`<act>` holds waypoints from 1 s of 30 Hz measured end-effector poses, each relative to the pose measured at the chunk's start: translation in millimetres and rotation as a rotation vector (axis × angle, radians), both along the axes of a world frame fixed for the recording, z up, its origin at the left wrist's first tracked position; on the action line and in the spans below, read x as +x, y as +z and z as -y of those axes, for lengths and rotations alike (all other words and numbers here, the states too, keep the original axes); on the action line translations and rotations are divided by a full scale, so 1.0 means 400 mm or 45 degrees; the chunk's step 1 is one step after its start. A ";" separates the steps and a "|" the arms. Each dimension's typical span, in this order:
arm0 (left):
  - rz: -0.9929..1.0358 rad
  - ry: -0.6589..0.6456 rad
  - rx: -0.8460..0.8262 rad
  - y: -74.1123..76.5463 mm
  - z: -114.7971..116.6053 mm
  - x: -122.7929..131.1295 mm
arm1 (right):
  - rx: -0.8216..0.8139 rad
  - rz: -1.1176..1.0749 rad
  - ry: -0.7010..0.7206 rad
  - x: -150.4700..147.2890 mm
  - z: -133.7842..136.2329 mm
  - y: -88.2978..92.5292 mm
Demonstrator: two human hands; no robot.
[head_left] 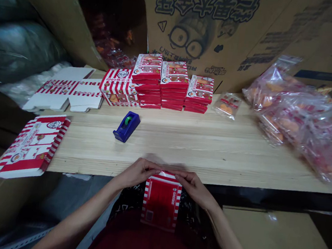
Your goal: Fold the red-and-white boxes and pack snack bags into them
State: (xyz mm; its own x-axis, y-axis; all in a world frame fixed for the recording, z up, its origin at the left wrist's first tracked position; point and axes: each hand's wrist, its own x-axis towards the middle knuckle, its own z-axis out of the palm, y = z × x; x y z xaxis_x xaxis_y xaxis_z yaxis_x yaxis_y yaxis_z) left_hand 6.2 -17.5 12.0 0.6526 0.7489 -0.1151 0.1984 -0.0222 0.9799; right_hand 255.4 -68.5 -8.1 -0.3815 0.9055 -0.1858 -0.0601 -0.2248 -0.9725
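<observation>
Pinching the top edge of a red-and-white cardboard box (161, 202) between them, the left hand (137, 173) and right hand (196, 190) nearly meet beside the near edge of the worktop (180, 152).

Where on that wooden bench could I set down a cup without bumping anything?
Try the bare bench wood between the blue tape dispenser and the clear bags, in front of the stacked red boxes. The back and right are crowded.
</observation>
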 end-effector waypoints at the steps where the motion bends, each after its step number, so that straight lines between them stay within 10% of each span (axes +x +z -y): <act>1: 0.017 0.005 0.005 0.005 0.006 -0.004 | 0.038 0.029 -0.012 0.000 0.009 0.004; 22: 0.117 0.369 -0.001 -0.061 0.074 -0.029 | 0.284 0.209 -0.191 -0.059 0.018 -0.043; 27: -0.196 1.293 0.425 -0.047 -0.107 -0.170 | 0.469 0.302 -0.381 0.001 0.006 0.011; 30: -0.340 1.450 0.297 -0.053 -0.208 -0.262 | 0.693 0.327 -0.594 0.032 -0.020 0.070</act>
